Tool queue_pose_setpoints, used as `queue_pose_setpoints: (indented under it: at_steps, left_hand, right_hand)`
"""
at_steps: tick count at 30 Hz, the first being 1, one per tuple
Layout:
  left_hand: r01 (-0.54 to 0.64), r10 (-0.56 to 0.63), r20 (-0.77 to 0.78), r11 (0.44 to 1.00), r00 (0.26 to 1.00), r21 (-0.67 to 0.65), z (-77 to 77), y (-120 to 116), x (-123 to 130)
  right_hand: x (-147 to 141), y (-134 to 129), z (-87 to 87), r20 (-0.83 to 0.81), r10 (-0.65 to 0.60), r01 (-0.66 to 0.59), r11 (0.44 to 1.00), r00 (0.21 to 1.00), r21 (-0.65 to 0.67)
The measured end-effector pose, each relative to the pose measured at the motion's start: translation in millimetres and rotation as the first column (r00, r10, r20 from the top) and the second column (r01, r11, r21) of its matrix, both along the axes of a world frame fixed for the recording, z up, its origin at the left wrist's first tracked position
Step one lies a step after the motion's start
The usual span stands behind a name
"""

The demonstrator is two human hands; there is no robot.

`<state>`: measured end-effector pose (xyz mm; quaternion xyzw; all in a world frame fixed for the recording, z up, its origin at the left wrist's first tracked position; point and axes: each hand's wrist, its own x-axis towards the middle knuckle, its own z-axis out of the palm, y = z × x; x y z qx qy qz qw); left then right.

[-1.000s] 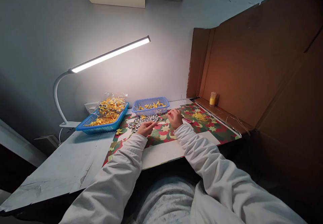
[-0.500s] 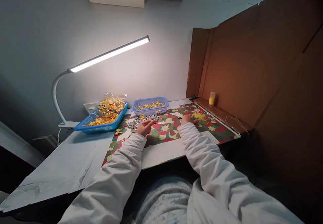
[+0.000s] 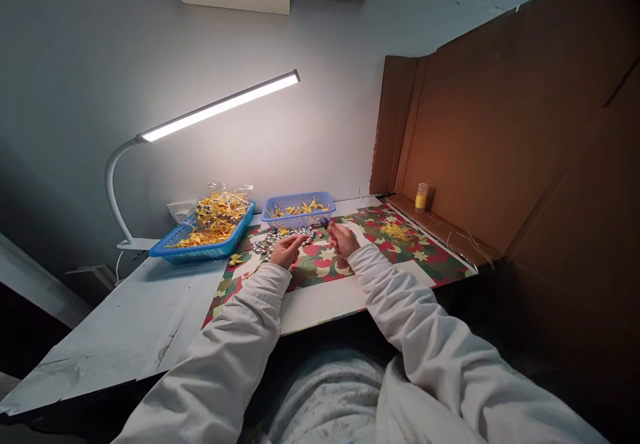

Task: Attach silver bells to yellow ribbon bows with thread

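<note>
My left hand [image 3: 286,251] is closed in a pinch just in front of a pile of silver beads [image 3: 275,236]. What its fingertips hold is too small to make out. My right hand [image 3: 343,239] is to the right of it, a short gap apart, with its fingers curled. A small dark tool [image 3: 325,224] sticks out at its fingertips, its kind unclear. Both hands hover over a sheet patterned with red, green and cream shapes [image 3: 320,272]. A yellow flower-like piece [image 3: 235,259] lies left of the beads.
Behind the beads stands a purple-blue basket [image 3: 299,219] with yellow pieces. A blue basket [image 3: 200,252] heaped with yellow pieces and beads is at left, by a lit lamp [image 3: 220,107]. Yellow threads [image 3: 396,231], a yellow-filled bottle [image 3: 421,197] and a cardboard wall [image 3: 490,117] are at right.
My right hand has moved left from beside the yellow threads toward my left hand, with the dark tool at its fingers. The left hand has stayed nearly in place.
</note>
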<state>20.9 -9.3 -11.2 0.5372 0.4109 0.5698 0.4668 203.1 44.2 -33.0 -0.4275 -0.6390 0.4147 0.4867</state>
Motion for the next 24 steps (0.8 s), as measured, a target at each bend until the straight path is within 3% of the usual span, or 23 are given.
queue_pose_setpoints:
  at_steps: [2,3,7,10,13,15,17,19,24]
  left_hand:
    - [-0.035,0.035,-0.009,0.999,0.999,-0.007,-0.4,0.9,-0.3]
    - [-0.05,0.05,-0.011,0.999,0.999,-0.011,-0.8,1.4,-0.6]
    - [-0.07,0.07,-0.001,0.998,0.998,0.001,-3.3,3.8,-2.4]
    - [-0.069,0.069,0.002,0.998,0.998,0.01,-5.8,7.1,-3.7]
    - [-0.067,0.067,-0.023,0.998,0.997,0.006,-8.2,11.4,-4.5]
    - [-0.057,0.057,-0.046,0.998,0.997,0.0,-9.8,14.0,-4.8]
    - [-0.049,0.049,-0.068,0.999,0.997,0.002,-11.5,16.1,-5.1]
    - [-0.046,0.046,-0.089,0.999,0.995,-0.001,-13.3,18.2,-5.5]
    - [-0.051,0.049,-0.09,0.999,0.995,-0.014,-16.9,22.7,-6.4]
  right_hand:
    - [-15.1,-13.8,4.5,-0.073,0.203,-0.21,0.973,0.976,-0.094]
    - [-19.6,-19.0,6.2,-0.108,0.245,-0.255,0.962,0.964,-0.093]
    - [-23.4,-29.3,11.3,-0.147,0.253,-0.265,0.962,0.956,-0.068]
    - [-23.9,-32.2,13.6,-0.195,0.283,-0.32,0.927,0.939,-0.196]
    - [-26.2,-34.9,14.4,-0.274,0.416,-0.494,0.792,0.867,-0.358]
    - [-27.1,-36.3,14.2,-0.33,0.505,-0.603,0.685,0.798,-0.409]
    - [-27.3,-37.2,13.9,-0.381,0.538,-0.659,0.62,0.752,-0.427]
    - [-27.4,-37.6,13.5,-0.41,0.53,-0.67,0.608,0.742,-0.427]
    - [-29.4,-38.2,12.6,-0.432,0.485,-0.644,0.647,0.76,-0.407]
